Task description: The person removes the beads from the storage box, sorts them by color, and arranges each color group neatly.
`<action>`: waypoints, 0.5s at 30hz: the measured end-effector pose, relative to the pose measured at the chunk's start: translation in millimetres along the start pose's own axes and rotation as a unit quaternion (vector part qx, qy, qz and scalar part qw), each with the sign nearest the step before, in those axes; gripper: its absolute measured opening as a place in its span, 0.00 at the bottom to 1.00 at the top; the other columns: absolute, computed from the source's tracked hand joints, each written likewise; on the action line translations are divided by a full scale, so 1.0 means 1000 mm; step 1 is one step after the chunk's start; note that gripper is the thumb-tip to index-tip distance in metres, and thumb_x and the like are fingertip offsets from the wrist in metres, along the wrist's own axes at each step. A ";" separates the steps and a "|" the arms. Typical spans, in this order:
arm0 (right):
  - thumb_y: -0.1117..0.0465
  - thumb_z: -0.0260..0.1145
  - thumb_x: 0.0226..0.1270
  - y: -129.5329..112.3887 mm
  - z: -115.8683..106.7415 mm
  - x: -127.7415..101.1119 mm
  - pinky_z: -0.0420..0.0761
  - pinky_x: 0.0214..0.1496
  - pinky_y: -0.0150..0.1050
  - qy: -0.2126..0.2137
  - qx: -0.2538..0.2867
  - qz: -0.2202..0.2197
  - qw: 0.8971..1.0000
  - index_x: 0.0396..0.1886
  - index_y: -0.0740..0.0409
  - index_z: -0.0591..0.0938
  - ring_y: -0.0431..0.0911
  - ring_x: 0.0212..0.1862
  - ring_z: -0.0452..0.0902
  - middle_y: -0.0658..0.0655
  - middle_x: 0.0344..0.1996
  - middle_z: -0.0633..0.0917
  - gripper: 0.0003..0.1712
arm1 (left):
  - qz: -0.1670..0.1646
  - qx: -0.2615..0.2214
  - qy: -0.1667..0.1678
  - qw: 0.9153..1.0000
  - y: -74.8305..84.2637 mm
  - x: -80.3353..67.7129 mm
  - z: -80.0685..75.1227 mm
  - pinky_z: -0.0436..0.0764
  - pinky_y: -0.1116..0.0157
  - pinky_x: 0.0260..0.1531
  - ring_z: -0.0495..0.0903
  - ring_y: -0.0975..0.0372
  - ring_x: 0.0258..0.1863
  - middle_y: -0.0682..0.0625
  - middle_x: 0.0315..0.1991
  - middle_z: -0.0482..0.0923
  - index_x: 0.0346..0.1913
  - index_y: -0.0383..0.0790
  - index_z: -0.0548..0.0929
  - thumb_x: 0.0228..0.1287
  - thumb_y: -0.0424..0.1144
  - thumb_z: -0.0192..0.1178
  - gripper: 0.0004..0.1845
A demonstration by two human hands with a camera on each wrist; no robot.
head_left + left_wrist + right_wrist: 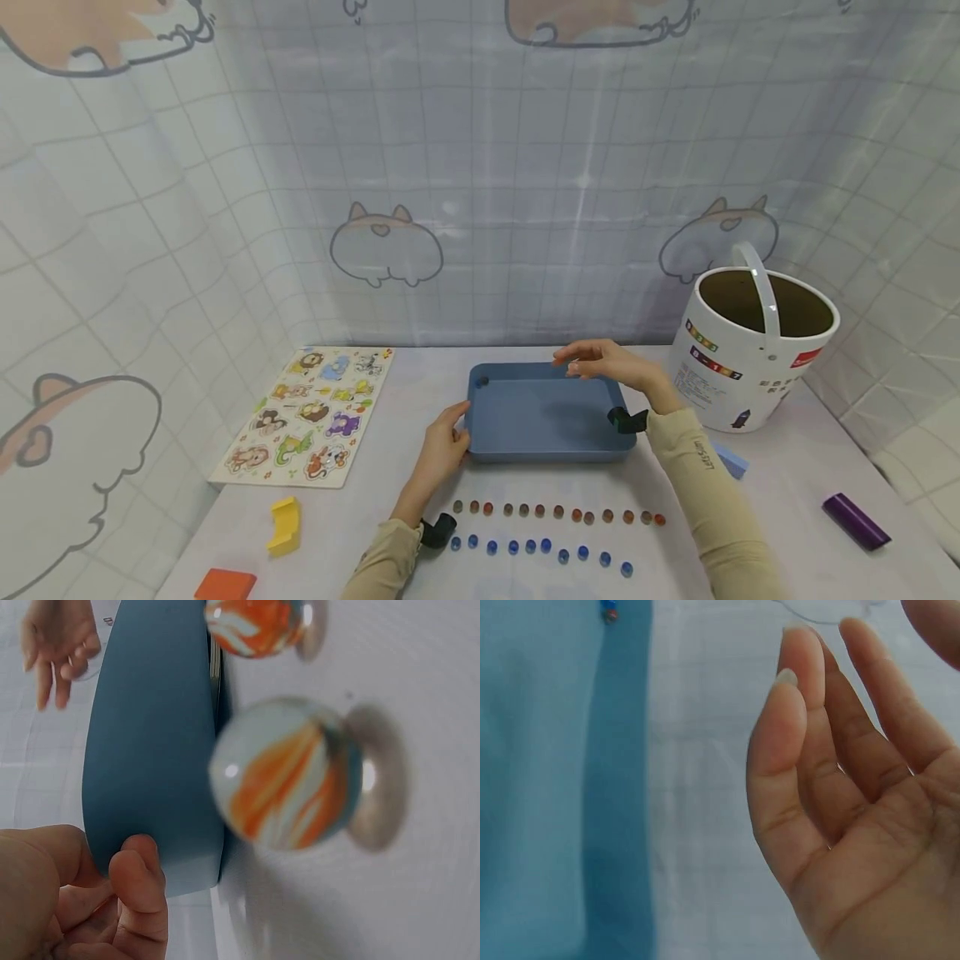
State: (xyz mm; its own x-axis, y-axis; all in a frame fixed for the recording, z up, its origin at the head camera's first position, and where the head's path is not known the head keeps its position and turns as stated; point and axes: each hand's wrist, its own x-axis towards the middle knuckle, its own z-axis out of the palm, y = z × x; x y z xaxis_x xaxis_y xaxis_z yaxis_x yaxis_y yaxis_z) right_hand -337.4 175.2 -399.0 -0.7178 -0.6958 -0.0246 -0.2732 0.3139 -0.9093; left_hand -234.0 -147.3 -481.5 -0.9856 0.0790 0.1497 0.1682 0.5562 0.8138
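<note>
A shallow blue tray (551, 417) lies on the table, with a small dark marble (482, 382) in its far left corner. My left hand (442, 446) grips the tray's left side near the front corner; in the left wrist view its curled fingers (139, 881) touch the wall. Above the tray's far right part hovers my right hand (607, 364), holding nothing, its fingers loosely bent. Nearer me run a row of orange-brown marbles (558, 512) and a row of blue marbles (531, 547). Close up, one orange-and-white glass marble (289, 776) sits beside the tray.
An animal puzzle board (303, 417) lies at left, with a yellow block (285, 527) and an orange block (225, 585) nearer me. At right stand a white bucket (742, 358) with a handle, a blue block (730, 461) and a purple block (856, 522). Curtains enclose the table.
</note>
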 end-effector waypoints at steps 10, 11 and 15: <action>0.60 0.57 0.71 0.019 0.037 0.052 0.68 0.66 0.60 0.005 0.077 0.044 0.996 0.67 0.64 0.71 0.64 0.65 0.69 0.65 0.64 0.76 0.26 | 0.005 0.004 0.001 1.000 -0.002 0.000 0.000 0.70 0.72 0.12 0.65 0.69 0.11 0.35 0.62 0.72 0.67 0.30 0.70 0.62 0.24 0.52 0.27; 0.59 0.57 0.72 0.020 0.040 0.056 0.68 0.66 0.59 0.012 0.080 0.050 0.995 0.67 0.64 0.71 0.63 0.65 0.70 0.65 0.64 0.76 0.26 | 0.006 0.003 0.001 1.000 -0.002 0.001 0.000 0.70 0.72 0.12 0.65 0.69 0.11 0.35 0.62 0.72 0.67 0.30 0.70 0.62 0.24 0.52 0.27; 0.57 0.57 0.73 0.023 0.054 0.075 0.71 0.66 0.57 0.041 0.090 0.072 0.992 0.66 0.62 0.72 0.60 0.63 0.73 0.64 0.63 0.77 0.26 | 0.008 0.001 0.001 1.000 -0.001 0.001 0.000 0.70 0.73 0.12 0.65 0.68 0.11 0.35 0.62 0.72 0.66 0.29 0.70 0.62 0.24 0.51 0.27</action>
State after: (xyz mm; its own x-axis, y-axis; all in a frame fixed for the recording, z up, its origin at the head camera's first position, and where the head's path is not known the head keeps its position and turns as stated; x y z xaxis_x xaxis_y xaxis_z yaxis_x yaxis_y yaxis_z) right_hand -362.7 95.5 -444.3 -0.7930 -0.5947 -0.1321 -0.0507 0.2805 -0.9585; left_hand -235.0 -148.0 -481.7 -0.9827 0.0854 0.1641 0.1837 0.5574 0.8097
